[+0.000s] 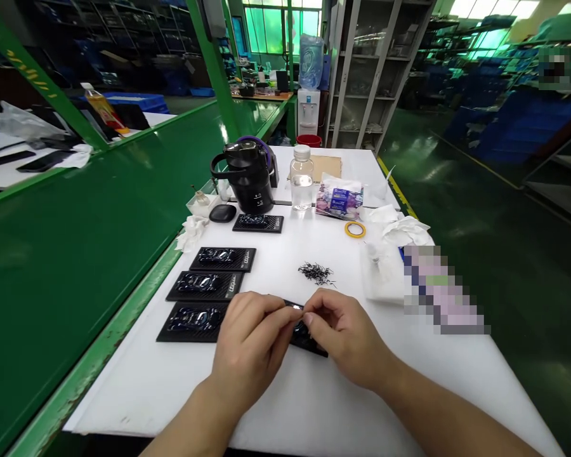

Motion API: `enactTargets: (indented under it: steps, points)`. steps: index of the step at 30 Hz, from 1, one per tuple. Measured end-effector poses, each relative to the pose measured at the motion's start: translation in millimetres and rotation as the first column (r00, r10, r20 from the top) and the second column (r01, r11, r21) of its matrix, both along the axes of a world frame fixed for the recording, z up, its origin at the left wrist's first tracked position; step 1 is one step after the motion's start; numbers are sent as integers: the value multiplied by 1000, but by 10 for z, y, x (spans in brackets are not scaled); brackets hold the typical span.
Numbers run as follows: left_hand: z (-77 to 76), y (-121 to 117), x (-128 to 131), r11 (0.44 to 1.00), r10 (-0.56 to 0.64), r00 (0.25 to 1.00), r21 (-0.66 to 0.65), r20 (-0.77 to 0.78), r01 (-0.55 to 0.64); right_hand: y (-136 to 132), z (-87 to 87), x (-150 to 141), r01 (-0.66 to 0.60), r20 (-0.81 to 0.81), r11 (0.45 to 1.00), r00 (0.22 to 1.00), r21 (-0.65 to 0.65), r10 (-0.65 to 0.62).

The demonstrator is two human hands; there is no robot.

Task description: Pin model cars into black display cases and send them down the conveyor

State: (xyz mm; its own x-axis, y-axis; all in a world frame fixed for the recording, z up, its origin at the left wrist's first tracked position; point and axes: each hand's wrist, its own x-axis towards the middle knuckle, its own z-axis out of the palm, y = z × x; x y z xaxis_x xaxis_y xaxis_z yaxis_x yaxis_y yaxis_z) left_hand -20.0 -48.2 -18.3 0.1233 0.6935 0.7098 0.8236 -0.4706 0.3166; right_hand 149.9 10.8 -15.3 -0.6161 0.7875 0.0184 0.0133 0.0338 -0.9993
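Observation:
My left hand (254, 339) and my right hand (345, 333) meet fingertip to fingertip over a black plate with a dark model car on it (309, 339). Both hands are closed in a pinch; whatever lies between the fingertips is too small to name. My hands cover much of this plate. To the left lie several similar plates with glossy dark cars, among them a near one (195, 320), a middle one (204, 285) and a farther one (223, 258). Beyond my fingers sits a loose pile of tiny black slivers (316, 273).
Farther back on the white table (285, 406) stand a black jug (250, 181), a clear bottle (302, 181) and a tissue pack (340, 200). Another car plate (257, 223) lies near a mouse (223, 213). Yellow tape (354, 229) and crumpled tissues (404, 228) are at the right.

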Motion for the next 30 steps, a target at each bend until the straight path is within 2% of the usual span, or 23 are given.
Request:
enactTargets:
  steps: [4,13,18,20,22,25,27,30]
  points:
    - [-3,-3,-11,1000,-21,998,9,55,20,-4,13,26,-29,23,1000,999,-7,29]
    - [-32,-24,4,998,-58,998,-34,22,59,18,26,55,-84,45,996,995,-37,86]
    - [-17,-28,34,1000,-16,995,6,-95,16,21,48,45,-36,99,999,995,11,34]
    - [-22,-22,37,1000,-1,992,15,-127,3,47,55,48,-14,144,996,990,93,0]
    - [-34,-23,33,1000,22,992,-12,-127,-23,79,62,68,-16,203,966,978,257,-38]
    - [-48,-65,27,990,98,991,-97,-87,-107,90,60,146,-94,337,854,936,511,-98]
    - [-60,-125,34,979,142,987,-137,-76,-152,54,35,218,-182,443,782,887,596,-132]
    - [-99,-217,62,973,143,987,-172,-76,-154,-27,-41,308,-292,524,712,843,639,-124]
